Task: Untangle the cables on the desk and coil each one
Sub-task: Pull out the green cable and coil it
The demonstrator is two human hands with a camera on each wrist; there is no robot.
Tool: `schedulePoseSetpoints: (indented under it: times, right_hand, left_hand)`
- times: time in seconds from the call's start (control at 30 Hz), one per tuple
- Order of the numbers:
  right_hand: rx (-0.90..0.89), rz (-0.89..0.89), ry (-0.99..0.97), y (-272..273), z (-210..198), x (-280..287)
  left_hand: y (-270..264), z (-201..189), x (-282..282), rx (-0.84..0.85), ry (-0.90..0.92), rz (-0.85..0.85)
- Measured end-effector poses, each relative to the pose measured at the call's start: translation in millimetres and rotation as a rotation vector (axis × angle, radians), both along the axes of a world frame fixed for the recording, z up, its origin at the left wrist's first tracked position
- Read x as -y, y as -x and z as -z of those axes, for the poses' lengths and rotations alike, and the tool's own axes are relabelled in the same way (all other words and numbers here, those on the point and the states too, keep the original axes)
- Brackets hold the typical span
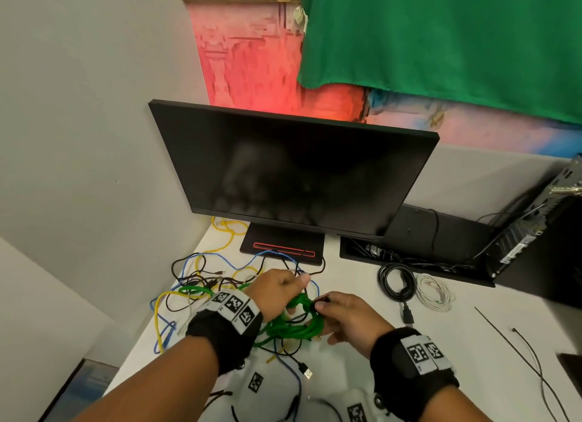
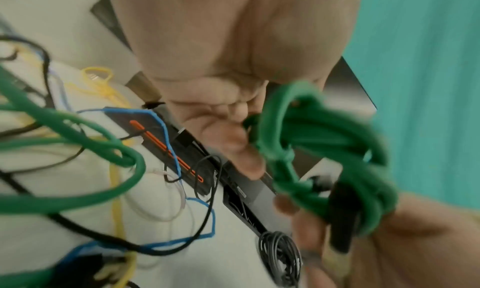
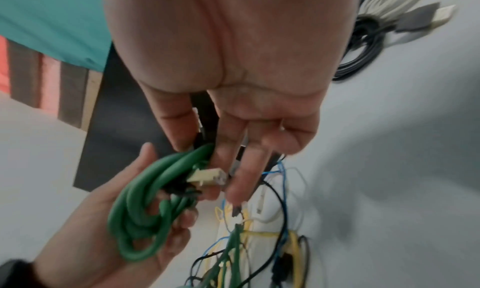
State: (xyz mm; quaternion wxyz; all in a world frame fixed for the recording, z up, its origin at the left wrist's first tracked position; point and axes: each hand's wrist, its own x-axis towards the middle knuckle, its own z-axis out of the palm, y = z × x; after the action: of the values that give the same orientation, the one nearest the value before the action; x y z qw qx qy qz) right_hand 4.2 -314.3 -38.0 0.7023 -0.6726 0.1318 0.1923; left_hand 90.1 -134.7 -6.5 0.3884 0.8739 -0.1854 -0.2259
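Note:
A thick green cable is gathered into a coil above the white desk. My left hand grips the coil, its fingers curled through the loops. My right hand pinches a black strap between thumb and forefinger against the coil's right side. A beige plug of the green cable sticks out beside my right fingers. One green strand still runs left into the tangle of yellow, blue and black cables on the desk.
A dark monitor stands behind the tangle. Right of my hands lie a coiled black cable and a coiled white cable. Thin black ties lie at the far right. An open computer case sits at the back right.

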Motion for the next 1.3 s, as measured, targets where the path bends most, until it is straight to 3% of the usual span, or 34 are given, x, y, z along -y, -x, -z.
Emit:
schedulePoseSetpoints:
  times: [0.1, 0.2, 0.27, 0.4, 0.67, 0.83, 1.07, 1.13, 1.2, 1.3]
  right_hand:
    - [-0.021, 0.128, 0.053, 11, 13, 17]
    - [-0.028, 0.211, 0.097, 20, 31, 29]
    - [-0.005, 0.195, 0.092, 22, 40, 30]
    - [0.013, 0.29, 0.047, 19, 53, 32]
    - [-0.034, 0.773, 0.015, -5, 89, 58]
    - [-0.161, 0.937, -0.064, -30, 101, 65]
    - [-0.248, 0.902, -0.033, -42, 92, 76]
    - [-0.281, 0.812, 0.162, -34, 87, 80]
    - [-0.25, 0.64, 0.515, -21, 81, 78]
    - [0.03, 0.364, 0.756, -3, 68, 48]
  left_hand:
    - [6, 7, -1, -0.105, 0.097, -0.118]
    - [18, 19, -4, -0.22, 0.154, -0.094]
    - [26, 27, -2, -0.198, 0.094, -0.061]
    - [35, 31, 7, -0.13, 0.114, -0.157]
    - [45, 50, -15, -0.089, -0.072, -0.159]
    - [50, 50, -24, -0.102, -0.132, -0.126]
    - [54, 38, -36, -0.015, -0.107, -0.153]
    - [57, 35, -49, 0.052, -0.128, -0.2]
    - [59, 36, -62, 0.127, -0.18, -0.238]
    - [62, 41, -74, 0.144, -0.34, -0.122]
